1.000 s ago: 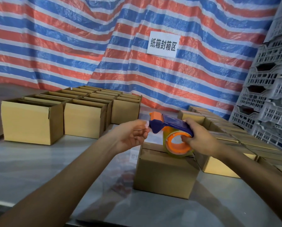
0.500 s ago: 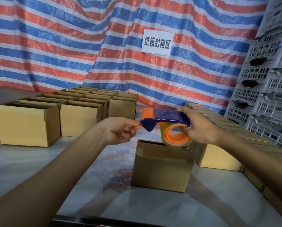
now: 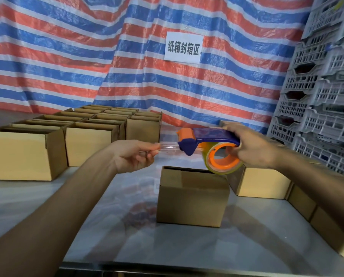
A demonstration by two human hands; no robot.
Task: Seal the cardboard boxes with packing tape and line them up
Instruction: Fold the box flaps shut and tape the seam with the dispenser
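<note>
Head view: the left hand [image 3: 135, 154] pinches the free end of the tape [image 3: 168, 147] between thumb and fingertips. The right hand [image 3: 253, 148] is wrapped round the blue handle of the tape dispenser [image 3: 207, 136], with its fingers curled against the orange roll [image 3: 223, 159].

A second ago the left fingertips sat right at the dispenser's mouth. Now the two hands have drawn apart, and a short, clear length of tape is stretched taut between them. The dispenser has also risen. Its roll was then almost on the box top, and it now hangs just above it.

The cardboard box [image 3: 193, 196] to be sealed stands below and slightly beyond the right hand, on the table [image 3: 167, 248], and shows no tape that I can make out. It seems not to have shifted, though the camera itself has.

With a leader pulled free, the next step is probably to stick that end down on the box side nearer the left hand and run the dispenser across the seam.

Open boxes [image 3: 27, 152] stand beyond the left hand, and closed ones [image 3: 263, 182] sit under the right forearm.
</note>
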